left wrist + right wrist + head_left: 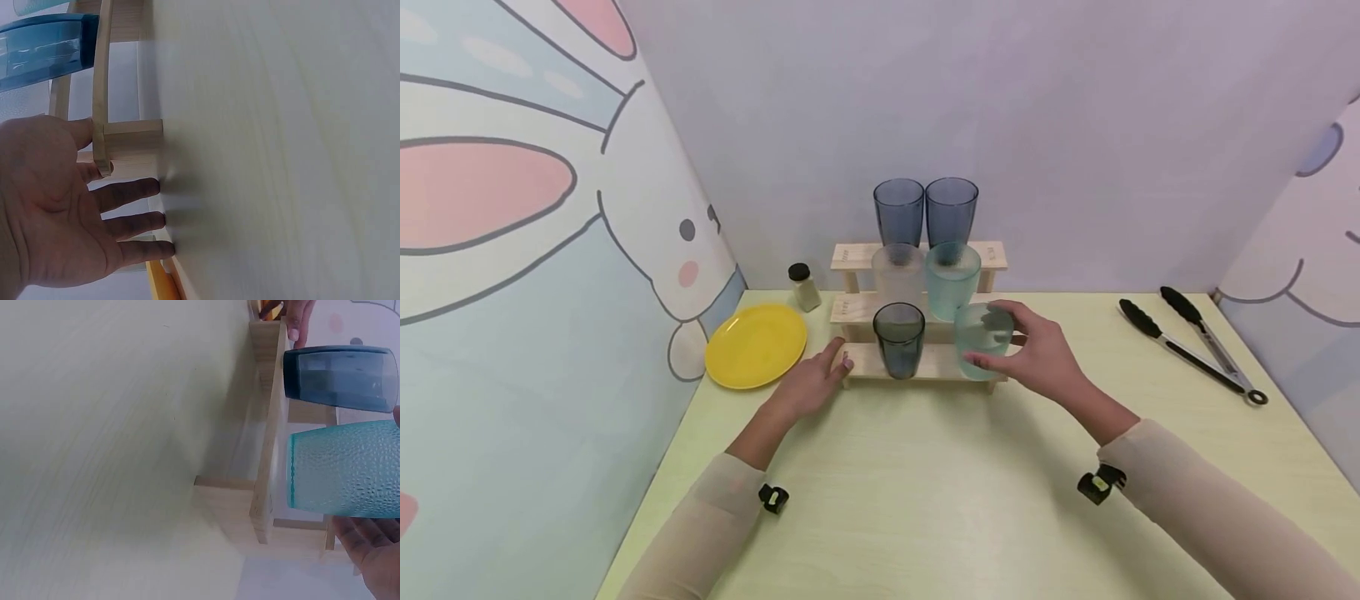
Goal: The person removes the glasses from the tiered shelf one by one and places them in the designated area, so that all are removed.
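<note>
A textured, light teal glass (981, 342) is gripped in my right hand (1037, 350), thumb at the near side and fingers round the far side. It stands upright at the right of the lowest step of a wooden rack (861, 360); a narrow gap shows under its base in the right wrist view. Left of it, a dark grey glass (899, 343) sits on the same step. My left hand (62, 206) touches the rack's left end with thumb and forefinger, its other fingers stretched down to the table.
Another teal glass (952, 283) and a clear frosted glass (897, 279) occupy the middle step. Two blue-grey glasses (898, 208) stand on top. A yellow plate (756, 346) and black-lidded jar (806, 289) lie left; tongs (1195, 350) rest at the right.
</note>
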`<state>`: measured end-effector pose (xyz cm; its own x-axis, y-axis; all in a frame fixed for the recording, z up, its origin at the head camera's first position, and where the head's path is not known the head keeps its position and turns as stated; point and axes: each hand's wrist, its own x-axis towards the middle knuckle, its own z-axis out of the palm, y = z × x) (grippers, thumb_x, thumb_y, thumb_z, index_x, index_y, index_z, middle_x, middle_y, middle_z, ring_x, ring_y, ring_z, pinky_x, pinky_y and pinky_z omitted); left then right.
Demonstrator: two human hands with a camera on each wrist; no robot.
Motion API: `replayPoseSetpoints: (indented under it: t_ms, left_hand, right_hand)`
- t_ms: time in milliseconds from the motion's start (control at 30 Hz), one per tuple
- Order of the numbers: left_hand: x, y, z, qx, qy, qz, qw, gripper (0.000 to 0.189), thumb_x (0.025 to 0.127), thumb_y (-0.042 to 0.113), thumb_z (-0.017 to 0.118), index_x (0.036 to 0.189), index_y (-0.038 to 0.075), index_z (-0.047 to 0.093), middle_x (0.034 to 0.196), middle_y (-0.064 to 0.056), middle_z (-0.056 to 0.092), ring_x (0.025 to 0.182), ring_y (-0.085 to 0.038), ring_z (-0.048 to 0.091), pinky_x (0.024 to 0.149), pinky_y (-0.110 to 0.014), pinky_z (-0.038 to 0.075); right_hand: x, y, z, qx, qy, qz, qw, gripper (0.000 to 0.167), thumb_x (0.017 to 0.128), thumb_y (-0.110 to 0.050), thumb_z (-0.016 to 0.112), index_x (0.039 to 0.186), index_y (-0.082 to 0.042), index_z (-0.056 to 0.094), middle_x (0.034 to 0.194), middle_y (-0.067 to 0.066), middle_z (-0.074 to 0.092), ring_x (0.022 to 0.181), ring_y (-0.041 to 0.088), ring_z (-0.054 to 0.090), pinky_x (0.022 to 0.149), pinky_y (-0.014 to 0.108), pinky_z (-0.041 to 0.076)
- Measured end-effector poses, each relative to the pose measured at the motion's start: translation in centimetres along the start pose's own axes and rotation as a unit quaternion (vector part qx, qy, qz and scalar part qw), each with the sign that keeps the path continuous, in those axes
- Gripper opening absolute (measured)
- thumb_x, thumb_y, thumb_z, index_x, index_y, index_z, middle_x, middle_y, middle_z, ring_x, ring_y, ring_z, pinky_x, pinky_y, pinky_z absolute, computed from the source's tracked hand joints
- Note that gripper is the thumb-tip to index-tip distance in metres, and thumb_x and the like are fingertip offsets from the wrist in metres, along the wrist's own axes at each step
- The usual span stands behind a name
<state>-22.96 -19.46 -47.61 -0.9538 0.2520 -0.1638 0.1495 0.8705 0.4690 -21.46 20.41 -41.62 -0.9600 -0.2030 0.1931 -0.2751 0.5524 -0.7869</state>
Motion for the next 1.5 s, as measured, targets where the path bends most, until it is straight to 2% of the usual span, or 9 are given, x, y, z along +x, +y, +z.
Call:
replayPoseSetpoints:
  t_ms: [100, 200, 300, 367, 600, 800, 967, 1200, 1500]
  left_hand:
    - [-0.1, 0.0, 0.1, -0.003, -0.001, 0.0, 1.0, 0.074, 0.118, 0.059, 0.034, 0.178, 0.018, 0.022, 0.176, -0.019, 0.043, 0.156, -0.045, 0.051, 0.129, -0.062, 0.04]
    - [-0.1, 0.0, 0.1, -0.004, -0.002, 0.0, 1.0, 0.073, 0.118, 0.059, 0.035, 0.178, 0.018, 0.022, 0.176, -0.018, 0.042, 0.156, -0.045, 0.051, 0.129, -0.062, 0.04]
    - [-0.1, 0.1, 0.0, -0.004, -0.003, 0.0, 1.0, 0.073, 0.119, 0.059, 0.034, 0.178, 0.018, 0.022, 0.176, -0.019, 0.043, 0.156, -0.046, 0.051, 0.128, -0.063, 0.04]
    - [-0.1, 0.1, 0.0, -0.004, -0.002, 0.0, 1.0, 0.073, 0.119, 0.058, 0.034, 0.178, 0.018, 0.022, 0.175, -0.019, 0.043, 0.156, -0.046, 0.051, 0.128, -0.063, 0.04]
    - [-0.2, 0.3, -0.2, -0.009, -0.004, -0.003, 0.9999, 0.072, 0.119, 0.058, 0.035, 0.178, 0.018, 0.022, 0.17, -0.023, 0.05, 0.152, -0.047, 0.055, 0.126, -0.064, 0.043]
    - [-0.2, 0.3, -0.2, -0.013, -0.005, -0.001, 0.9999, 0.072, 0.119, 0.057, 0.036, 0.177, 0.018, 0.024, 0.165, -0.025, 0.056, 0.149, -0.047, 0.058, 0.124, -0.065, 0.045]
    - [-0.2, 0.3, -0.3, -0.015, -0.006, 0.005, 0.9999, 0.072, 0.119, 0.057, 0.036, 0.177, 0.017, 0.025, 0.163, -0.026, 0.057, 0.148, -0.047, 0.059, 0.123, -0.064, 0.046]
    - [-0.1, 0.2, -0.4, -0.015, -0.009, 0.006, 0.9998, 0.072, 0.119, 0.058, 0.036, 0.176, 0.016, 0.025, 0.166, -0.025, 0.055, 0.148, -0.047, 0.059, 0.123, -0.065, 0.045]
    - [-0.2, 0.4, -0.6, -0.024, -0.019, -0.01, 0.9995, 0.073, 0.118, 0.06, 0.037, 0.177, 0.02, 0.023, 0.171, -0.021, 0.05, 0.152, -0.045, 0.056, 0.125, -0.065, 0.044]
  right_hand:
    - [-0.2, 0.4, -1.1, 0.026, -0.015, 0.024, 0.9993, 0.089, 0.085, -0.035, 0.099, 0.16, -0.014, 0.054, 0.149, 0.017, 0.065, 0.132, 0.043, 0.071, 0.109, 0.058, 0.059]
    - [-0.3, 1.0, -2.2, 0.051, -0.027, 0.041, 0.9975, 0.089, 0.087, -0.032, 0.098, 0.161, -0.015, 0.053, 0.152, 0.014, 0.063, 0.136, 0.038, 0.067, 0.11, 0.04, 0.059]
    - [-0.3, 1.8, -3.3, 0.081, -0.037, 0.059, 0.9943, 0.087, 0.088, -0.029, 0.097, 0.163, -0.017, 0.052, 0.154, 0.011, 0.062, 0.137, 0.033, 0.065, 0.103, 0.019, 0.057]
    - [-0.2, 2.4, -3.9, 0.103, -0.043, 0.071, 0.9913, 0.087, 0.09, -0.027, 0.096, 0.163, -0.018, 0.051, 0.155, 0.01, 0.061, 0.138, 0.029, 0.064, 0.097, 0.014, 0.056]
    - [-0.2, 4.9, -5.8, 0.14, -0.048, 0.084, 0.9854, 0.081, 0.097, -0.02, 0.089, 0.166, -0.019, 0.046, 0.149, -0.002, 0.058, 0.13, 0.011, 0.064, 0.092, 0.019, 0.059]
    - [0.2, 7.5, -6.5, 0.138, -0.047, 0.08, 0.9861, 0.079, 0.102, -0.018, 0.083, 0.169, -0.018, 0.042, 0.149, -0.007, 0.056, 0.136, 0.012, 0.057, 0.094, 0.014, 0.054]
    - [0.6, 9.2, -6.7, 0.131, -0.048, 0.088, 0.9863, 0.082, 0.103, -0.019, 0.081, 0.172, -0.017, 0.037, 0.156, 0.002, 0.053, 0.144, 0.018, 0.053, 0.096, 0.012, 0.05]
    - [1.4, 11.1, -6.5, 0.125, -0.053, 0.098, 0.9858, 0.086, 0.103, -0.021, 0.082, 0.174, -0.016, 0.033, 0.164, 0.012, 0.049, 0.157, 0.038, 0.044, 0.096, 0.009, 0.047]
    - [1.2, 12.0, -6.2, 0.105, -0.055, 0.095, 0.9884, 0.084, 0.102, -0.024, 0.083, 0.171, -0.015, 0.036, 0.161, 0.011, 0.053, 0.156, 0.036, 0.047, 0.099, 0.012, 0.045]
